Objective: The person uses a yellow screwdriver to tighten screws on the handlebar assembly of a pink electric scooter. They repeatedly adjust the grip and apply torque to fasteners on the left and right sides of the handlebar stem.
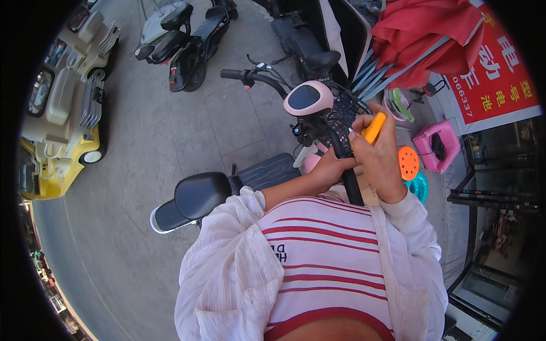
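Note:
A pink electric scooter (322, 98) with a dark oval display stands in front of me, its black handlebar (334, 139) reaching back toward my body. My left hand (329, 169) is closed on the near side of that handlebar, thumb across it, its other fingers partly hidden. Just right of it, my right hand (380, 156) grips a tool with an orange handle (373, 128). The handle's rounded end points up and away. The tool's working end is hidden by my fingers, so its kind cannot be told. Beyond my right hand sits a black wire basket (347, 108).
The scooter's black seat (202, 195) is at left. Parked scooters (196, 48) stand farther off, a yellow vehicle (62, 165) far left. At right are a folded red umbrella (424, 42), a red sign (500, 74), a pink plastic seat (437, 145) and an orange perforated disc (408, 163).

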A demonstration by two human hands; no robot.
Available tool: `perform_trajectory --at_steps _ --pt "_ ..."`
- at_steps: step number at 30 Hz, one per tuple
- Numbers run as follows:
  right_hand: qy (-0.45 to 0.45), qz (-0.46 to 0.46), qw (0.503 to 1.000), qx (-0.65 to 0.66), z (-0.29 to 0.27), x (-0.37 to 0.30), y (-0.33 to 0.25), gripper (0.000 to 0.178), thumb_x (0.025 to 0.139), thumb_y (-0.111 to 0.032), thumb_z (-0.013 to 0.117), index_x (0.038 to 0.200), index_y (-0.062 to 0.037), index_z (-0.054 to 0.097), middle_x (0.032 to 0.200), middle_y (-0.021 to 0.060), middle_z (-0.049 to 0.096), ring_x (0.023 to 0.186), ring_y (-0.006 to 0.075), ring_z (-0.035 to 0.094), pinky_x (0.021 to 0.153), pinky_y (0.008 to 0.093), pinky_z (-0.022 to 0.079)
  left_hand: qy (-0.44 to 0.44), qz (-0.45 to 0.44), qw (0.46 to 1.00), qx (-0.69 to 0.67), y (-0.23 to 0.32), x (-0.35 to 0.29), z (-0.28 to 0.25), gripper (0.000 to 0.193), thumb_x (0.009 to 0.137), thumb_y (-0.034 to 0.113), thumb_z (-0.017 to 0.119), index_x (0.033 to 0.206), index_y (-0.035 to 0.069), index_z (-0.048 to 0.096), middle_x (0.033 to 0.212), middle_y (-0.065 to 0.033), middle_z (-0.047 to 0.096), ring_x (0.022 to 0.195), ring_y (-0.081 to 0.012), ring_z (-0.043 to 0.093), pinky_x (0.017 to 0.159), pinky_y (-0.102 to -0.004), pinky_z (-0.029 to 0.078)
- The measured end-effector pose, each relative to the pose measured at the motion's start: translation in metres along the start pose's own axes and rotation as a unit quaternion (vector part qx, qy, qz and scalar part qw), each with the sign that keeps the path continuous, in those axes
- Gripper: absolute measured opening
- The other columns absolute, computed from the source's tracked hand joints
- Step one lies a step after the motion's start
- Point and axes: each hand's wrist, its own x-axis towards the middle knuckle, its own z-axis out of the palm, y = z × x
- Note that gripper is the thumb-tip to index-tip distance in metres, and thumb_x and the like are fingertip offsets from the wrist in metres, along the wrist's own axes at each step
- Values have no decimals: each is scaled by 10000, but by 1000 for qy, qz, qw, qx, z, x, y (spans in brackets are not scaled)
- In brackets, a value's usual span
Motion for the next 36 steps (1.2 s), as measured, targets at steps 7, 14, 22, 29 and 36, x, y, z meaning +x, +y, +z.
perform_trajectory --at_steps 7,14,22,29,36 --pt "-83 0 997 6 -18 9 -2 703 812 -26 644 1421 45 300 1017 67 481 932 135 501 859 265 454 2 12 1000 17 6 -2 2 481 902 160 688 1326 44 493 1131 -77 643 980 -161 667 863 -315 548" --pt "-320 -7 947 18 -69 34 -1 843 799 -27 631 1543 34 238 1186 118 575 1192 220 532 1070 334 394 50 -9 999 -10 7 -12 9 370 868 119 703 1184 113 510 929 6 535 814 -105 568 715 -306 523" --pt "-148 -55 987 38 -43 -8 6 699 902 -53 560 1547 -3 294 1380 165 527 1325 250 502 1136 373 360 49 2 998 30 -11 -11 -8 420 865 123 712 1242 87 531 998 -17 606 908 -121 601 808 -302 512" --pt "-97 -192 966 141 -19 -26 47 826 900 -208 669 1562 5 223 1409 173 480 1347 245 467 1136 364 354 25 4 999 39 -19 -8 -17 410 887 122 689 1262 62 537 1071 -33 633 979 -131 626 857 -296 509" --pt "47 -282 955 78 6 -7 75 652 999 -368 538 1516 0 387 1209 128 581 1051 160 593 870 274 481 -3 5 999 47 -12 -8 -14 394 934 149 678 1281 54 518 1170 -52 626 1061 -152 624 904 -312 516"
